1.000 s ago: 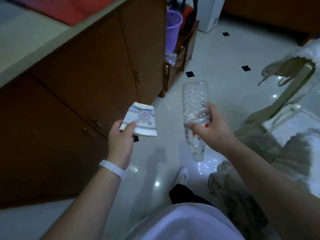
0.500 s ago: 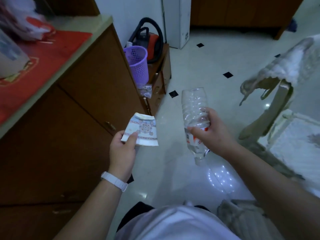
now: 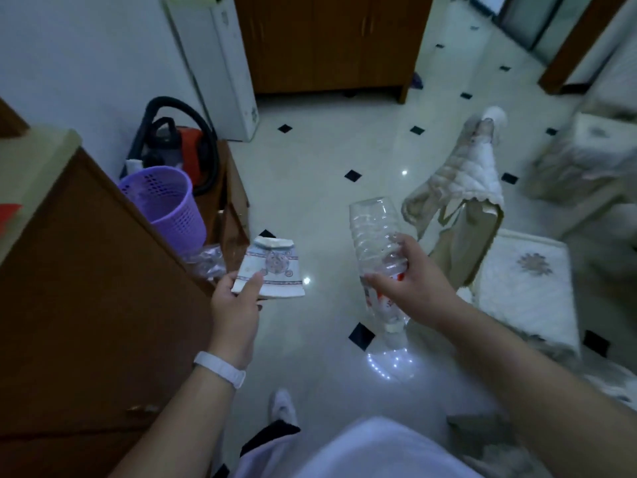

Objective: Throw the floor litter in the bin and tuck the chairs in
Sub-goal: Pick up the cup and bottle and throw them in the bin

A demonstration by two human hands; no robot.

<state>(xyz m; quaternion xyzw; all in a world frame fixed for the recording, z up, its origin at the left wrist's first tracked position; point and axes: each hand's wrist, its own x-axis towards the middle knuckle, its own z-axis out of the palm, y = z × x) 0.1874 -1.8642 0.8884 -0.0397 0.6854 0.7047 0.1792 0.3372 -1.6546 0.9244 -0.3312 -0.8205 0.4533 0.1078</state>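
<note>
1. Two pieces of litter, both off the floor: my left hand [image 3: 234,305] pinches a flattened paper cup [image 3: 272,270], thumb on top.
2. My right hand [image 3: 417,288] is wrapped round a clear plastic bottle [image 3: 375,236], neck pointing down.
3. The purple bin [image 3: 165,205] stands ahead-left beside the wooden cabinet [image 3: 86,288]; a covered chair [image 3: 465,201] is on the right.

Purple perforated bin [image 3: 165,205], clear bottle [image 3: 375,236]

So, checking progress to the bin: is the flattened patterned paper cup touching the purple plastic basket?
Apart. Head view: left hand holds the cup; wooden stand shows between it and basket.
</note>
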